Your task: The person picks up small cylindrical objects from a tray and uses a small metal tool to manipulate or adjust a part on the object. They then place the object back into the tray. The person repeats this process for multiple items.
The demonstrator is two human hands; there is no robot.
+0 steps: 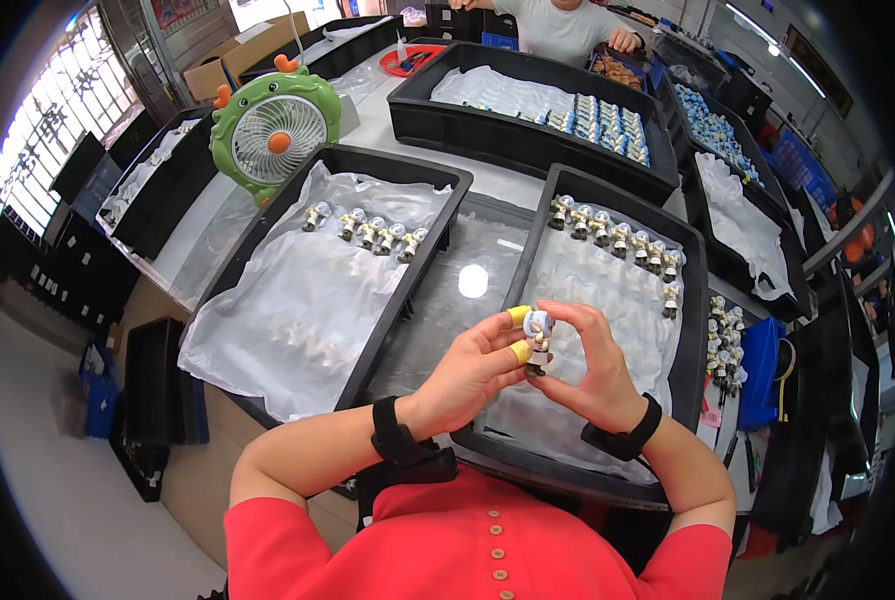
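Note:
Between both hands I hold a small white-headed figurine [538, 340] with dark feet, upright over the right tray. My left hand [475, 362], with yellow tape on two fingertips, pinches it from the left. The thumb and fingers of my right hand [599, 370] grip its top and base from the right. Below is a black tray [695, 300] lined with white sheeting, where a row of similar figurines [619, 238] stands along the far side. Left of it, another lined black tray [229, 268] bears several more figurines [369, 232] near its far end.
A green fan [275, 128] stands behind the left tray. Farther back is a large black tray [527, 140] with blue-and-white pieces, a person [559, 30] behind it. Loose figurines [724, 350] and a blue bin [760, 372] sit at right. A red dish [410, 60] holds tools.

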